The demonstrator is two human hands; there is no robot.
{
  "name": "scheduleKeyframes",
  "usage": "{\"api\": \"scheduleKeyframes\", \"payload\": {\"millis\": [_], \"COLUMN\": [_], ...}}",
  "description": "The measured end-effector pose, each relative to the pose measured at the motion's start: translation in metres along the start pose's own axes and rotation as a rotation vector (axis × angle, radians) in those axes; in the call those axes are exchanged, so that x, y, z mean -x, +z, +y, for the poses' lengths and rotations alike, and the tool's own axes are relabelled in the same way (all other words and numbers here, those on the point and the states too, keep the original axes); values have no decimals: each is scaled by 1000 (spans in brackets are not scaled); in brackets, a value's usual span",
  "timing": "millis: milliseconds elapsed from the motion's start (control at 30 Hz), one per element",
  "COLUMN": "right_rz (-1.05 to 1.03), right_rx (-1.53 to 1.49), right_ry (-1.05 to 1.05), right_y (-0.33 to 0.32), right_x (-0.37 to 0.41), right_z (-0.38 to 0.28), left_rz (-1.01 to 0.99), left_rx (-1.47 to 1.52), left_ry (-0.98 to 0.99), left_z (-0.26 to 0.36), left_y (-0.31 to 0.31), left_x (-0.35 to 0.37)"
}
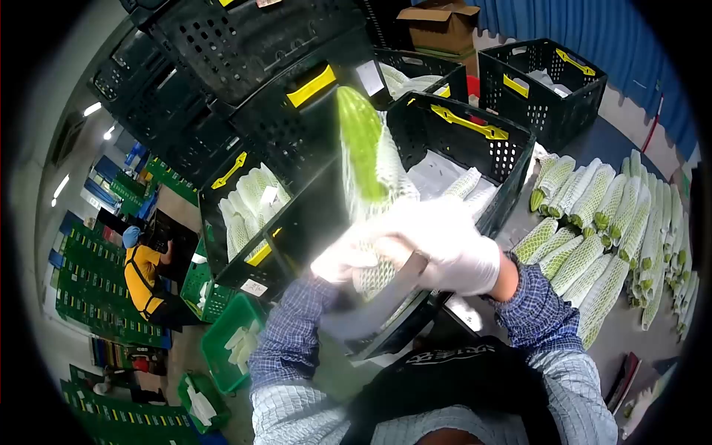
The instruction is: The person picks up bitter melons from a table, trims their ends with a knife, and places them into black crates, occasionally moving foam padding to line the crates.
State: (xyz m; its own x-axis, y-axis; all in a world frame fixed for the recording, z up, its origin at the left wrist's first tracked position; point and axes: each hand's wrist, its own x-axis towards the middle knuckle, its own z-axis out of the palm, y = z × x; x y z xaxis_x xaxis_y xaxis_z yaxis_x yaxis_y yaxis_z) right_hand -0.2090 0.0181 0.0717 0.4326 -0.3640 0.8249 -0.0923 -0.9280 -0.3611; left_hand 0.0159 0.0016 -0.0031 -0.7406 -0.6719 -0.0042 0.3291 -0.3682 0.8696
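Observation:
A long green cucumber-like vegetable [361, 141] stands upright in front of me, its lower half inside a white foam net sleeve [389, 182]. My left hand [343, 259] in a white glove grips the bottom of the sleeve. My right hand [452, 248], also gloved, is wrapped around the sleeve and vegetable from the right. Both hands are overexposed and blur together. The hands are held over a black plastic crate [475, 144] with yellow handles.
Many sleeved vegetables [601, 222] lie in rows on the table at right. Stacked black crates [245, 52], some holding wrapped vegetables [248, 204], stand at left and behind. Green crates [230, 341] and a person in yellow [141, 278] are on the floor below left.

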Motion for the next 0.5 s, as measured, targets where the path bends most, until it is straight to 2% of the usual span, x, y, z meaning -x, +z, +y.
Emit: {"api": "scheduleKeyframes", "payload": {"millis": [33,100,167,200,267,367,400,500], "right_rz": [-91,-211,-262,-294,-344,-335,-252,-338], "right_rx": [-93,18,4,26,81,165,124,199], "right_ry": [15,-122,-3,39,129,106,47,74], "right_y": [3,13,18,18,18,12,16,17], "right_x": [4,16,23,29,44,58,62,64], "right_z": [-4,-4,-10,-9,0,13,16,11], "left_rz": [283,323,281,274,397,620,680,881], "left_rx": [-116,50,-23,-165,-461,-742,-827,-1181], "left_ry": [60,68,183,198,318,449,454,504], "left_z": [-3,-4,7,15,19,13,12,8], "left_y": [11,15,34,39,44,44,48,58], "left_x": [7,6,-1,-6,-13,-24,-25,-28]}}
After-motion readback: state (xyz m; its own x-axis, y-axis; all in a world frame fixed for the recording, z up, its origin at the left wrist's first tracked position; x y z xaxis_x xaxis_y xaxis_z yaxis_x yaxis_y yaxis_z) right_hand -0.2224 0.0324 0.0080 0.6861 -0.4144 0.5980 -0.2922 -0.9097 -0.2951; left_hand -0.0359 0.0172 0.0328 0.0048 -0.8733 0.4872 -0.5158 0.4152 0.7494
